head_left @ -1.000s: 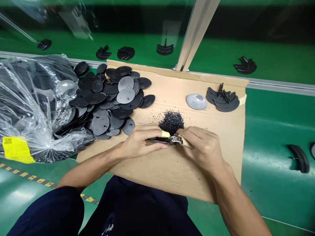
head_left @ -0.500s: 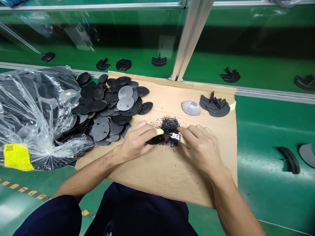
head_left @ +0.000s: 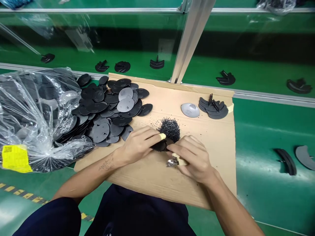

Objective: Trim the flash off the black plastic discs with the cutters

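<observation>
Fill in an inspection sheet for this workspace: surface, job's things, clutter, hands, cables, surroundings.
Surface: cardboard sheet, bearing a heap of black fragments.
Job's things: one black piece; one metal-headed hand tool, blurred.
Clutter: pile of oval pieces, black and grey, on the left; clear plastic bag with a yellow label beside it; grey piece and black curved parts at the sheet's far right.
Hands: left hand, wearing a yellow cover, holds the black piece; right hand holds the tool; whether it also touches the piece is unclear.
Cables: nothing seen.
Surroundings: metal post, transparent panels, green floor, striped tape at lower left.
</observation>
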The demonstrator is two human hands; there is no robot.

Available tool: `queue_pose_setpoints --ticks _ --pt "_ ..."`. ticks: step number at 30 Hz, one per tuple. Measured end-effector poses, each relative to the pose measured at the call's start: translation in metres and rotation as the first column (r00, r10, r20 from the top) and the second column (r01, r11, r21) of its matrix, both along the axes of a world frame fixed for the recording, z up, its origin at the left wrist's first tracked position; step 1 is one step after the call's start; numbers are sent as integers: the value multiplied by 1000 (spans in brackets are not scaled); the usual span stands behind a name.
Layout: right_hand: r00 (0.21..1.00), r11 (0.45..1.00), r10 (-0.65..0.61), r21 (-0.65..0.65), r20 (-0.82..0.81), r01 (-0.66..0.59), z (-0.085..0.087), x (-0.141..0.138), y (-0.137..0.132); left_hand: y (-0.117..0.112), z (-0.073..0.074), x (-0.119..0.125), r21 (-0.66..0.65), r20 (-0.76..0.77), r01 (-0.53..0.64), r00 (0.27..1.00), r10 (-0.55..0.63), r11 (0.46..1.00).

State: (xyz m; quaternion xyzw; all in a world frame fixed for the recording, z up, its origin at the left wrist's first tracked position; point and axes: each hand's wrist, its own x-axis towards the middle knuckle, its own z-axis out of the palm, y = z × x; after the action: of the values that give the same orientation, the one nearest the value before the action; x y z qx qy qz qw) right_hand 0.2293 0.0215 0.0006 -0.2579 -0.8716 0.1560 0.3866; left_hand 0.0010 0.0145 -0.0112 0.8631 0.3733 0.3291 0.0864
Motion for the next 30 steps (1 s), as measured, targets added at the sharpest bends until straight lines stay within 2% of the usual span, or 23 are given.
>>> queue_pose_setpoints --ticks 2,4,6,9,13,19,26,30 --pt "992 996 -9 -85 -124 -2 0 2 2 0 1 -1 -90 104 21 995 -11 996" --pt "983 989 -126 -90 -135 115 -1 5 5 -1 1 0 -199 251 61 968 -10 978" --pt "971 971 -237 -36 -31 236 -3 7 8 -2 2 1 -282 370 110 929 3 953" --pt "961 970 -242 23 134 241 -8 7 10 -5 3 2 -335 453 149 891 21 930" --pt "962 982 -186 6 198 189 -12 5 10 -8 2 3 -286 466 152 885 -2 946" --pt "963 986 -164 7 215 166 -12 3 7 -8 0 3 -192 395 148 917 -61 970" --pt "960 987 -161 48 229 154 -14 1 6 -11 -2 3 -215 453 183 889 -68 959" --pt "955 984 -168 96 243 149 -12 -1 6 -12 -7 2 -179 470 191 878 -86 965"
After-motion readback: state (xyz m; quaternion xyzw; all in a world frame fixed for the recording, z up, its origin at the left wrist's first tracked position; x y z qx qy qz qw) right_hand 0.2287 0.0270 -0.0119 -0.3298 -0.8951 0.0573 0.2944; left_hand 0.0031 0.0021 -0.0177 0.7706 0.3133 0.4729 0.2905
